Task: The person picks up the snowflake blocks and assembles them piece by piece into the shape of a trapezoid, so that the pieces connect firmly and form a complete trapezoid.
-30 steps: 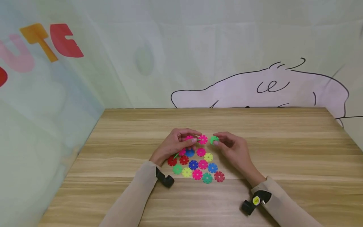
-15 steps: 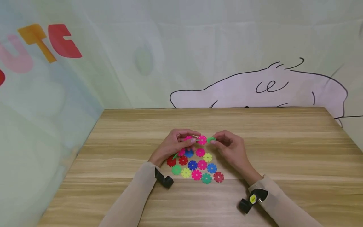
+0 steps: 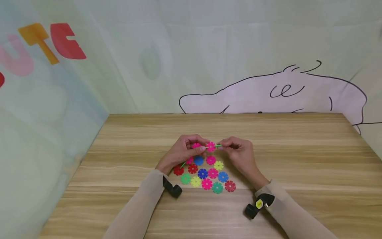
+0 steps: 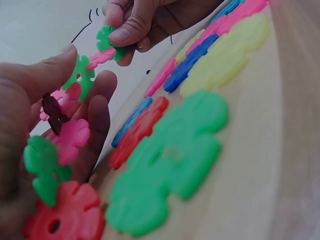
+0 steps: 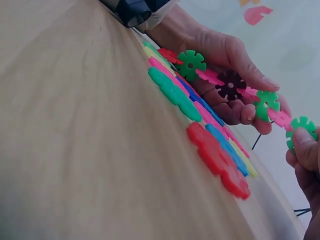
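My left hand holds a chain of notched plastic snowflake discs, its thumb and fingers pinching a green disc. Trailing below the palm are pink, dark, pink and green discs, with a red disc at the tail. Beyond the left fingertips a pink disc sticks out of the chain. My right hand pinches another green disc between thumb and finger, edge-on in the head view. That disc meets the pink disc's edge; how deep their slots engage cannot be told.
Loose discs lie flat on the wood table below the hands, among them a yellow disc, a dark blue disc, a teal disc and a red disc. A printed cloth hangs behind the table.
My right hand has moved left with its green disc, closing the gap to the pink disc. The green disc has turned from face-on to edge-on. My left hand has barely moved.
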Demonstrator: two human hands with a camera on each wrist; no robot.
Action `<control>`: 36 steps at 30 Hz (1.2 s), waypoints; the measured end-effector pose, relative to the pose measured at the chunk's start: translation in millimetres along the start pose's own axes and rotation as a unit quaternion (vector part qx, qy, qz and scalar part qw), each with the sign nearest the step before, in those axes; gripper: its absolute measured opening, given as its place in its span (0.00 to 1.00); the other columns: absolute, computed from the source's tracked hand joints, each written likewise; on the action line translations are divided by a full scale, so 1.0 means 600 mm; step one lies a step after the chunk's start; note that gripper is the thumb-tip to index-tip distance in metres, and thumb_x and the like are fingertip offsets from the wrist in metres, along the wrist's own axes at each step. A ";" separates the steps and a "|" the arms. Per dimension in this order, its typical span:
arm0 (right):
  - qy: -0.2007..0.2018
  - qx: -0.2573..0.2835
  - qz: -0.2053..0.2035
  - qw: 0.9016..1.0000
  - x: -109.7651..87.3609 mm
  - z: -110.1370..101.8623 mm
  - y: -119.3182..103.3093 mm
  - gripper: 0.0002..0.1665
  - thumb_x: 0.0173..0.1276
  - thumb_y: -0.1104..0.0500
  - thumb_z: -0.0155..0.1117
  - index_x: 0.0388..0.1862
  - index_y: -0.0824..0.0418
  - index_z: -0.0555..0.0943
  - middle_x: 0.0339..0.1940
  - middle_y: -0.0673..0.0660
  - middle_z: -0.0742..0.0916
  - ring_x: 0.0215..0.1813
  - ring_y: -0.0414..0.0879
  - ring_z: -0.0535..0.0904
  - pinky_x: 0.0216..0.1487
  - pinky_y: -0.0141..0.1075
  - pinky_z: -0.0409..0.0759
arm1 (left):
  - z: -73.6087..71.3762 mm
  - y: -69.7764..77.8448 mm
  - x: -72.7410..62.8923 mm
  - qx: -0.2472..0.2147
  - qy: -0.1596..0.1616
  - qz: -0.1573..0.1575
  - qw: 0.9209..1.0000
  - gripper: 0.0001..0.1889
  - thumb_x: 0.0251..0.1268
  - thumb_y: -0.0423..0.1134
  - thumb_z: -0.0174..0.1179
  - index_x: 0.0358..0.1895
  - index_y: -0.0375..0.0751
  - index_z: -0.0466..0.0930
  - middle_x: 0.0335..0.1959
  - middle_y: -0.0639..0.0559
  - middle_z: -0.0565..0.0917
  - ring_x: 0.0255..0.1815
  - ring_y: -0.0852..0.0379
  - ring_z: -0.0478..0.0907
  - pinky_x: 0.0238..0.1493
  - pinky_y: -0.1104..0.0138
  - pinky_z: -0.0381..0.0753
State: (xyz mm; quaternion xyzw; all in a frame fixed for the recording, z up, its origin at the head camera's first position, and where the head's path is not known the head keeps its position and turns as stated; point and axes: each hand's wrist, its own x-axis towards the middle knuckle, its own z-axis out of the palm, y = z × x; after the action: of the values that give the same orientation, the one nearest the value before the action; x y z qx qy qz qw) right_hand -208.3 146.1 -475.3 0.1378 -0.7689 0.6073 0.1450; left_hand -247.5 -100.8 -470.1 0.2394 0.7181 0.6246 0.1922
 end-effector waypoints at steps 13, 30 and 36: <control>-0.002 0.010 0.006 1.000 -0.001 0.010 -0.003 0.03 0.67 0.73 0.74 0.37 0.69 0.90 0.40 0.67 0.94 0.41 0.34 0.89 0.46 0.25 0.87 | 0.001 -0.002 0.001 -0.015 0.018 -0.004 1.000 0.17 0.79 0.38 0.65 0.64 0.38 0.85 0.41 0.48 0.95 0.40 0.59 0.93 0.53 0.69 0.89; -0.144 -0.142 0.016 0.979 -0.060 -0.030 -0.016 0.37 0.66 0.58 0.82 0.69 0.61 0.73 0.47 0.51 0.93 0.45 0.43 0.83 0.46 0.30 0.83 | 0.002 0.000 0.005 0.000 0.047 -0.011 0.999 0.17 0.80 0.41 0.64 0.65 0.41 0.85 0.48 0.45 0.94 0.40 0.57 0.92 0.55 0.67 0.89; -0.171 -0.169 0.002 0.971 -0.060 -0.027 -0.017 0.36 0.66 0.63 0.80 0.69 0.60 0.73 0.47 0.51 0.90 0.48 0.44 0.81 0.50 0.31 0.83 | 0.003 0.001 0.001 0.001 0.056 -0.019 0.998 0.18 0.79 0.42 0.65 0.65 0.43 0.85 0.53 0.48 0.93 0.41 0.56 0.92 0.56 0.67 0.87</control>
State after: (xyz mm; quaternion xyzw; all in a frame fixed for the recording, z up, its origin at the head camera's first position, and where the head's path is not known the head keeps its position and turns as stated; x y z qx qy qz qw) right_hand -170.5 160.8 -476.5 0.2114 -0.8739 0.4367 0.0311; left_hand -246.9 -98.8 -470.0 0.1907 0.7327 0.6324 0.1636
